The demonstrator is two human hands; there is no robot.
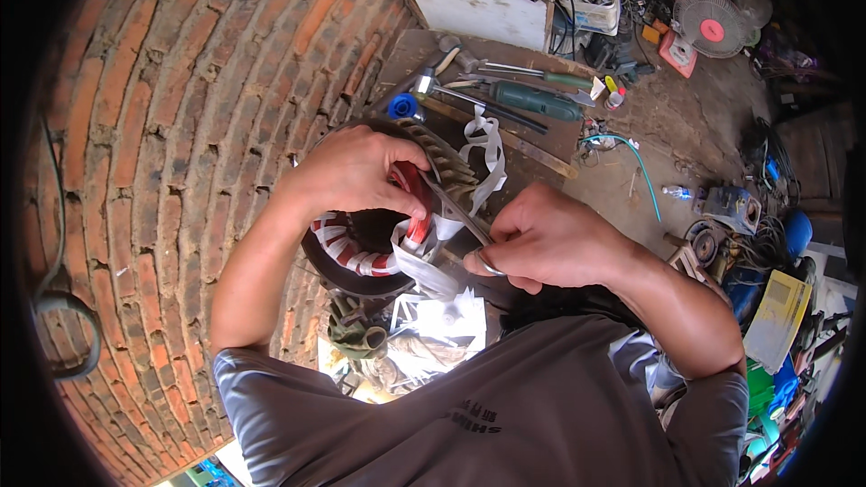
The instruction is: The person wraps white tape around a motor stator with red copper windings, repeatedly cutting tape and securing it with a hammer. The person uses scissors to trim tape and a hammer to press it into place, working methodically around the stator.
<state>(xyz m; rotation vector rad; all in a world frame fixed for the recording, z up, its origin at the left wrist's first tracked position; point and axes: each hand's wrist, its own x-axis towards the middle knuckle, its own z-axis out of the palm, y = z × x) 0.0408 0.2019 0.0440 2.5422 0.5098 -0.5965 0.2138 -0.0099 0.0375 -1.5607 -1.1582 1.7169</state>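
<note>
A motor stator [347, 281] with a dark round housing stands in front of me. White tape is wrapped round its red coil winding [361, 259]. At the rim, my left hand [365, 171] closes its thumb and fingers on a red wire bundle [417, 227]. My right hand [550, 239] grips a long metal tool that looks like scissors [460, 209], a ring showing at its fingers. The blades reach toward the red bundle beside the left fingertips. A loose white tape [419, 271] hangs over the near rim, partly hidden by the hands.
On the bench beyond lie a hammer [426, 83], a green power tool [537, 101], a screwdriver [541, 75] and a blue round cap [403, 106]. A brick wall [171, 171] rises close on the left. A fan [711, 22] and clutter fill the right side.
</note>
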